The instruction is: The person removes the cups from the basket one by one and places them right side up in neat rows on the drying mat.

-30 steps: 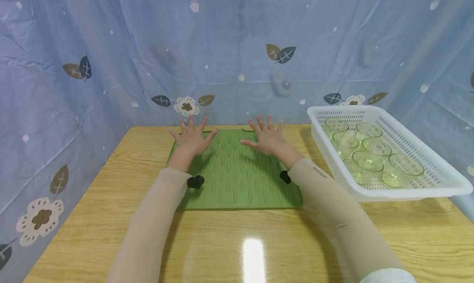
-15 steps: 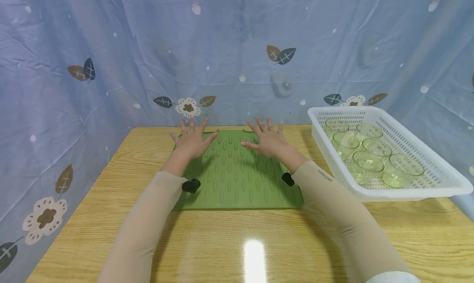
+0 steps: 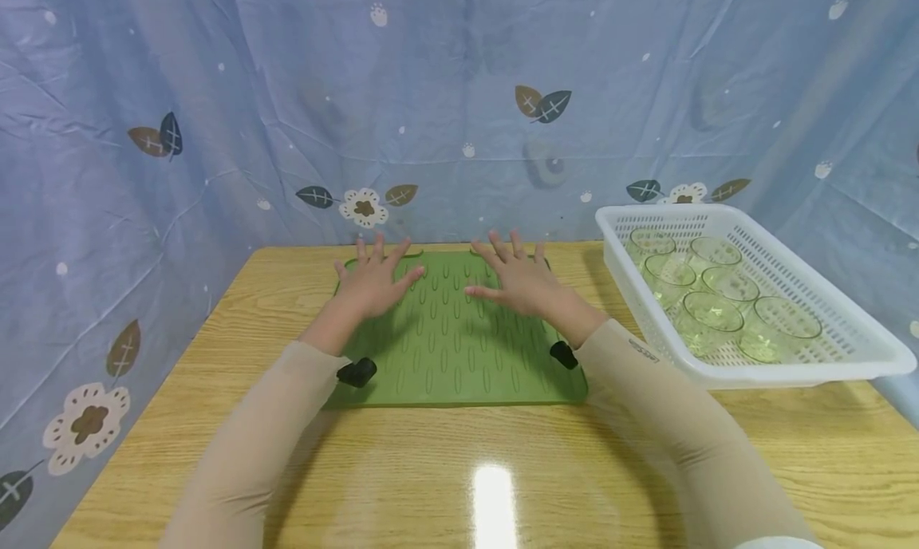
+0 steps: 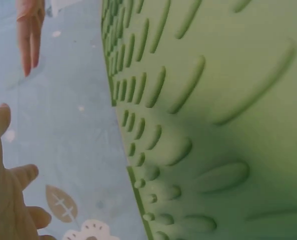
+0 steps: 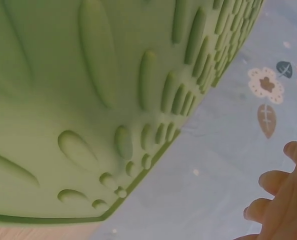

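A green ridged drying mat point(image 3: 452, 349) lies flat on the wooden table. My left hand point(image 3: 372, 284) hovers above its far left part, fingers spread and straight, holding nothing. Over the far right part is my right hand point(image 3: 522, 282), likewise spread with nothing in it. In the left wrist view the left hand's fingers point(image 4: 23, 175) show at the left edge, apart from the mat point(image 4: 228, 90). The right wrist view has the right hand point(image 5: 283, 200) at its lower right, with a gap between it and the mat's edge.
A white perforated plastic basket point(image 3: 847, 369) stands on the right of the table, holding several clear drinking glasses point(image 3: 711, 317). A blue patterned cloth point(image 3: 445, 94) hangs behind and at the sides. Bare wooden tabletop point(image 3: 416, 469) lies in front of the mat.
Both hands have shifted slightly back toward the person, and the forearms have spread a little outward. Fingers stay spread. The mat, basket and glasses have not moved.
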### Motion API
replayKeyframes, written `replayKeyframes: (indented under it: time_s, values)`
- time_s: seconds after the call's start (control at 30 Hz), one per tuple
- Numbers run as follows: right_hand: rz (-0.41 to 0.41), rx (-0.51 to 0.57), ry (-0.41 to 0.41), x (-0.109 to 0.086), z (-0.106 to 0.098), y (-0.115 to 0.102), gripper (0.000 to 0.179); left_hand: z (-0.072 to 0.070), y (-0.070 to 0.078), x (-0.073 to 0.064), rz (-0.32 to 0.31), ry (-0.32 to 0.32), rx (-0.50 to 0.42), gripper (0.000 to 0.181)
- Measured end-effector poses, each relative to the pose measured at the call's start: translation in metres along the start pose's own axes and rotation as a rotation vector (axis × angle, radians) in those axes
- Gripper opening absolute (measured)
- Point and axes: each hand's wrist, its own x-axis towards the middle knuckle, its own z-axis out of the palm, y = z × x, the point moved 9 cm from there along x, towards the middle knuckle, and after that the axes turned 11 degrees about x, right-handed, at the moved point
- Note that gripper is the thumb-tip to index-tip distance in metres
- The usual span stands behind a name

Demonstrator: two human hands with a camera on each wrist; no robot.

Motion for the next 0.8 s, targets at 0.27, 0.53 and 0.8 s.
replayKeyframes:
  time_s: [0.27,0.53,0.8]
  values:
    - [-0.063,0.032,-0.024,-0.01,0.003,-0.009,0.088,-0.001,0.006,-0.014,0.104,0.012,0.019,0.074]
    - [-0.126,0.002,-0.037,-0.023,0.003,-0.018,0.089,0.004,0.009,-0.026,0.195,0.027,0.062,0.072]
    - [-0.155,-0.032,-0.043,-0.036,0.009,-0.022,0.089,0.008,0.001,-0.044,0.25,0.011,0.082,0.073]
